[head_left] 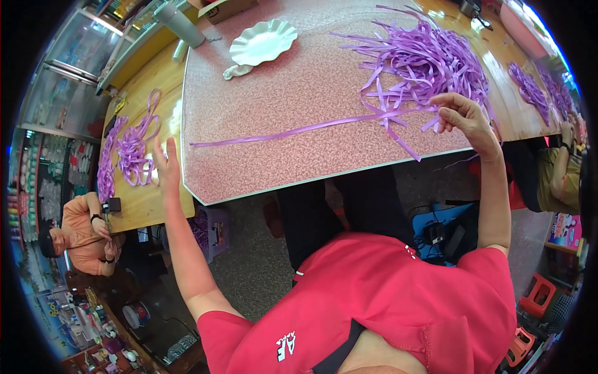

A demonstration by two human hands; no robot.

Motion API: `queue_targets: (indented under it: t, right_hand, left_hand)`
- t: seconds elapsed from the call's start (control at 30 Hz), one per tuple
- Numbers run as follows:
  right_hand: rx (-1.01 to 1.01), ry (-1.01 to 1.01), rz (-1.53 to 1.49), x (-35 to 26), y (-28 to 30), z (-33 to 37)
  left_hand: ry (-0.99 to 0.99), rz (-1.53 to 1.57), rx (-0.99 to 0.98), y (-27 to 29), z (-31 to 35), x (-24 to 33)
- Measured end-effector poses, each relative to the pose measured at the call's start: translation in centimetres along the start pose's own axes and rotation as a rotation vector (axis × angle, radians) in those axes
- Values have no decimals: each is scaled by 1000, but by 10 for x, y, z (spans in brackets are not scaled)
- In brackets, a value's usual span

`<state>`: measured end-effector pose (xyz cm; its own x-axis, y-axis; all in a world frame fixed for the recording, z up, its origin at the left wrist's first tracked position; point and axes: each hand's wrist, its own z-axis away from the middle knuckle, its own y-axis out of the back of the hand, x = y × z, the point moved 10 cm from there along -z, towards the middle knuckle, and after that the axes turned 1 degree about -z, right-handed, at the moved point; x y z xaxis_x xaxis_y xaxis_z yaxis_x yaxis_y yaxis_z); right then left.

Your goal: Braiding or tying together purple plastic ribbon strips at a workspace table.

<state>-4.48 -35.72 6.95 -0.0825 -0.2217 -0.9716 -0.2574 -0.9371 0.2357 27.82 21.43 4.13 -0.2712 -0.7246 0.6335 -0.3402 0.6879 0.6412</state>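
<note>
A long purple ribbon [280, 134] lies stretched across the pink speckled tabletop [280, 168]. Its left end stops a little to the right of my left hand [167, 165], which is held open at the table's left edge with nothing in it. My right hand [462, 118] hovers by the ribbon's other end, its fingers loosely bent and apart, thumb and forefinger close to the strip. Just beyond that hand spreads a big tangled pile of purple ribbons [430, 59]. A few loose ribbon ends cross beneath the stretched strip, left of my right hand.
A white scalloped dish [264, 42] sits at the back, near a grey-green tumbler [179, 23]. Bundled ribbons [134, 149] lie on the wooden table to the left, others [529, 90] far right. One person [84, 230] sits at left, another [557, 177] at right.
</note>
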Motion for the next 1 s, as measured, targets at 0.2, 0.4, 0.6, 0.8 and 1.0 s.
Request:
queue_targets:
  t: [0.2,0.4,0.6,0.8,1.0]
  right_hand:
    - [22,72,-207,-14,-31,10]
    - [-134,16,-904,-21,-81,22]
    - [-124,-25,-949,-5,-105,39]
    - [137,30,-772,10,-112,39]
    - [229,125,-791,16,-124,33]
  left_hand:
    - [-264,654,-733,-77,121,192]
    - [-501,899,-1276,-149,291,318]
    - [26,1593,-1238,-184,298,362]
    - [230,1694,-1112,-178,274,352]
    - [402,1769,-1076,-179,286,344]
